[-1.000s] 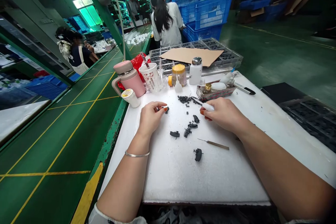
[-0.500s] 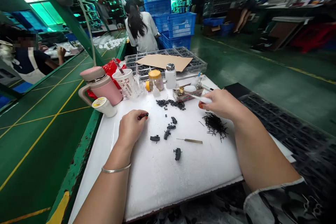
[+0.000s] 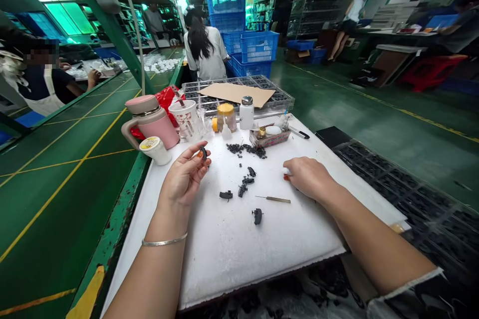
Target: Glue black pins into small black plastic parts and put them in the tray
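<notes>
Held up at the left of the white board (image 3: 217, 249), a small black curved plastic part (image 3: 203, 152) is pinched between the thumb and fingers of my left hand (image 3: 183, 174). My right hand (image 3: 309, 177) is closed low over the board's right side; a thin pale tip sticks out left of its fingers, the rest of that applicator being hidden. Between the hands lie several similar black parts (image 3: 226, 195), one (image 3: 257, 216) apart towards me. A thin-tipped tool with a flat brownish handle (image 3: 278, 199) lies below my right fingers. Tiny black pieces (image 3: 254, 151) are heaped farther back.
A pink mug (image 3: 159, 127), lidded tub (image 3: 155, 151), paper cup (image 3: 185, 119), yellow-lidded jar (image 3: 226, 117), white bottle (image 3: 246, 113) and small box (image 3: 271, 137) line the back. A knife (image 3: 299, 133) lies right. Black-part trays (image 3: 374, 164) flank the board; people work beyond.
My left hand has risen and turned, showing the black part. My right hand has come down towards me from near the box, now covering the pile of black pins; the white applicator is mostly hidden.
</notes>
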Demonstrator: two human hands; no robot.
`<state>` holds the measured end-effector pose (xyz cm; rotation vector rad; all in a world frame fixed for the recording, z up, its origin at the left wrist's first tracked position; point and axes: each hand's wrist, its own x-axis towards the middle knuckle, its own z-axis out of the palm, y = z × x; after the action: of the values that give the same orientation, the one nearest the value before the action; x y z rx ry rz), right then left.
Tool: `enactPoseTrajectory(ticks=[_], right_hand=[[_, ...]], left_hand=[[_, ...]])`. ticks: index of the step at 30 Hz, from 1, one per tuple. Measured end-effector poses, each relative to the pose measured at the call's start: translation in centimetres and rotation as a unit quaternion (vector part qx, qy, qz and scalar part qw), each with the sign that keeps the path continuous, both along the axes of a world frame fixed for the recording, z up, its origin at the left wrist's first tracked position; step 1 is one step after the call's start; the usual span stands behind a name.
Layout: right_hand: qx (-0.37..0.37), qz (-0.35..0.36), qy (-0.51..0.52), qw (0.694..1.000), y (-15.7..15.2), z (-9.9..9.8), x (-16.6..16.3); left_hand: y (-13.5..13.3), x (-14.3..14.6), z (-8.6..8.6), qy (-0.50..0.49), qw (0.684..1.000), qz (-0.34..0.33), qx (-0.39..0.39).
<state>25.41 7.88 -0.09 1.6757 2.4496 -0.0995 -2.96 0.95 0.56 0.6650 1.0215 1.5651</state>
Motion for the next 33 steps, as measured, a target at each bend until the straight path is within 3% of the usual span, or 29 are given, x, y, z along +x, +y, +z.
enactPoseTrajectory(ticks=[4, 8, 11, 14, 17, 19, 21, 25, 33], right_hand=[[-0.002, 0.020, 0.020, 1.000, 0.2, 0.4, 0.1], [0.016, 0.034, 0.215, 0.976, 0.4, 1.8, -0.5], [-0.039, 0.030, 0.406, 0.912, 0.1, 3.4, -2.2], [-0.128, 0.046, 0.565, 0.814, -0.7, 4.9, -4.5], [-0.169, 0.086, 0.661, 0.726, -1.6, 5.7, -6.8], [-0.163, 0.113, 0.688, 0.698, -2.0, 5.6, -7.9], [-0.124, 0.129, 0.690, 0.701, -2.3, 5.1, -8.7], [-0.039, 0.144, 0.661, 0.736, -2.5, 4.2, -9.2], [0.053, 0.191, 0.609, 0.768, -2.4, 3.3, -9.2]], left_hand=[[0.0, -0.3, 0.2, -0.044, 0.999, -0.015, 0.028], [-0.3, 0.1, 0.2, -0.056, 0.996, -0.053, 0.032], [-0.4, 0.7, 0.2, -0.072, 0.994, -0.082, 0.020], [-0.5, 1.3, 0.1, -0.085, 0.991, -0.101, 0.003], [-0.4, 1.7, 0.0, -0.088, 0.988, -0.124, -0.007], [-0.4, 1.9, -0.1, -0.082, 0.987, -0.137, -0.008], [-0.4, 2.1, -0.1, -0.071, 0.987, -0.144, -0.010], [-0.4, 2.4, -0.1, -0.050, 0.988, -0.144, -0.020], [-0.3, 3.0, -0.3, -0.028, 0.990, -0.137, -0.012]])
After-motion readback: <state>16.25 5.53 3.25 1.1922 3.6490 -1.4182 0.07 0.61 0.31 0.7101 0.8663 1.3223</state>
